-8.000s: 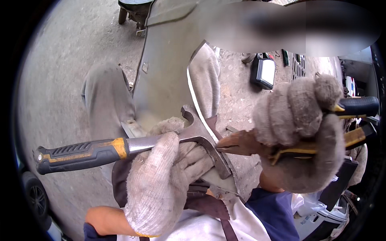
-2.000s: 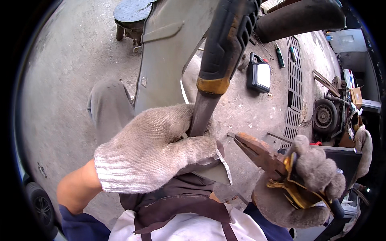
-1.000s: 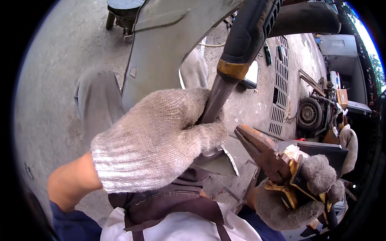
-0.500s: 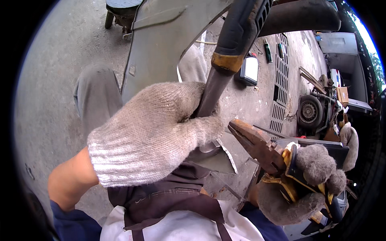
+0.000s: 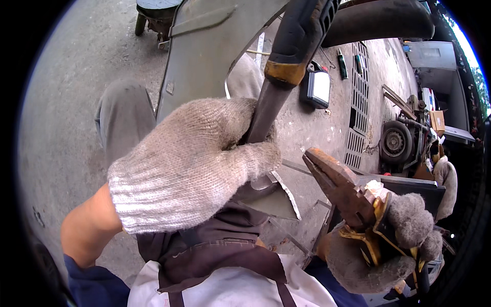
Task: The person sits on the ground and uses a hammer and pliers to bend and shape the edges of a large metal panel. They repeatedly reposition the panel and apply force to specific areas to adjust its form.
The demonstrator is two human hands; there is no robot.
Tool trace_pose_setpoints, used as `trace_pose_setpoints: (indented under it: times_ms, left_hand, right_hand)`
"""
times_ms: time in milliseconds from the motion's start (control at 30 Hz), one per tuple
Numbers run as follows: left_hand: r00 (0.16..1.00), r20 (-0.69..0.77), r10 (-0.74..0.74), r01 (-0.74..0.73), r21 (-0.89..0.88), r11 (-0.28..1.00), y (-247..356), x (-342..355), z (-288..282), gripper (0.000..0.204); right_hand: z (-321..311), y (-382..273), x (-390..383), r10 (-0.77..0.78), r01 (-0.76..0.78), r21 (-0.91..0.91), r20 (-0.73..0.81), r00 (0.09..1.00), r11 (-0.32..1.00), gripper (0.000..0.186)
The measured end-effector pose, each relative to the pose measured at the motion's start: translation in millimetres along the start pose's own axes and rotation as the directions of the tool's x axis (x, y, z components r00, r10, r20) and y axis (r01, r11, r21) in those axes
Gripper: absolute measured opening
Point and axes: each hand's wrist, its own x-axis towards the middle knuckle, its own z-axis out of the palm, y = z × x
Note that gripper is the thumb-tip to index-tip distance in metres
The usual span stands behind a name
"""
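Note:
My left hand (image 5: 189, 163), in a dirty knitted glove, is closed round the grey metal shaft of a tool with a black-and-yellow grip (image 5: 292, 51). The grip points up and away; the tool's other end is hidden behind the glove. Gloved too, my right hand (image 5: 378, 250) is wrapped around the yellow-and-black handles of rusty combination pliers (image 5: 343, 189). The pliers' jaws point up and left, a short way apart from my left hand. Beyond and under my left hand lies a large grey sheet-metal panel (image 5: 199, 66), with a torn-looking edge near my lap.
A stool-like object (image 5: 156, 18) stands at the far left. On the concrete floor are a black-and-white case (image 5: 316, 88), a green tube (image 5: 342, 65) and a slotted drain grate (image 5: 356, 107). A wheel (image 5: 395, 141) and stacked clutter are at the right. My knee (image 5: 125, 112) rises at left.
The pliers in my right hand have shifted a little to the right, away from my left hand. My left hand and its tool have moved slightly left and up.

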Motion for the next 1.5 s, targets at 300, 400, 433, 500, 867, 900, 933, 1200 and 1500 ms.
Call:
trace_pose_setpoints:
  times_ms: [300,400,433,500,867,900,933,1200,1500]
  left_hand:
    - [1.0,-0.003,0.003,-0.003,0.052,0.999,-5.0,3.9,-1.5,0.025]
    - [0.999,-0.031,-0.037,0.04,0.103,0.994,-0.7,4.1,-5.2,0.029]
    - [0.998,-0.044,-0.034,0.037,0.091,0.995,-1.1,4.0,-6.2,0.029]
    - [0.997,-0.07,-0.038,0.042,0.056,0.998,-5.9,3.6,-5.9,0.031]
    - [0.997,-0.076,-0.024,0.033,0.121,0.992,-11.4,6.8,-7.4,0.034]
    - [0.996,-0.087,-0.022,0.033,0.117,0.993,-12.3,6.9,-7.3,0.034]
    - [0.995,-0.098,-0.021,0.032,0.114,0.993,-13.1,6.7,-7.5,0.034]
    - [0.998,-0.062,0.011,-0.008,0.044,0.999,-6.9,7.1,-4.6,0.03]
    - [0.994,-0.102,0.041,-0.044,-0.02,0.999,-14.2,5.4,-1.3,0.027]
  right_hand:
    - [0.4,19.9,5.9,-0.15,0.15,0.008,-0.021,0.988,0.989,0.037]
    - [4.2,21.0,3.0,-0.101,0.103,0.217,-0.018,0.995,0.971,0.034]
    - [-12.7,28.4,5.1,-0.225,0.212,0.363,-0.008,0.974,0.907,0.034]
    - [-22.0,30.9,3.9,-0.281,0.255,0.393,0.008,0.96,0.884,0.035]
    - [1.8,26.6,4.8,-0.066,0.065,-0.041,-0.015,0.998,0.997,0.04]
    - [1.0,26.5,6.5,0.042,-0.013,-0.129,0.225,0.974,0.992,0.039]
    - [2.4,28.4,3.4,-0.045,0.05,-0.042,0.093,0.995,0.998,0.038]
    - [-3.3,40.0,-1.2,-0.081,0.089,0.207,-0.046,0.996,0.974,0.037]
    - [20.5,34.4,2.6,-0.212,0.223,0.005,-0.284,0.935,0.975,0.035]
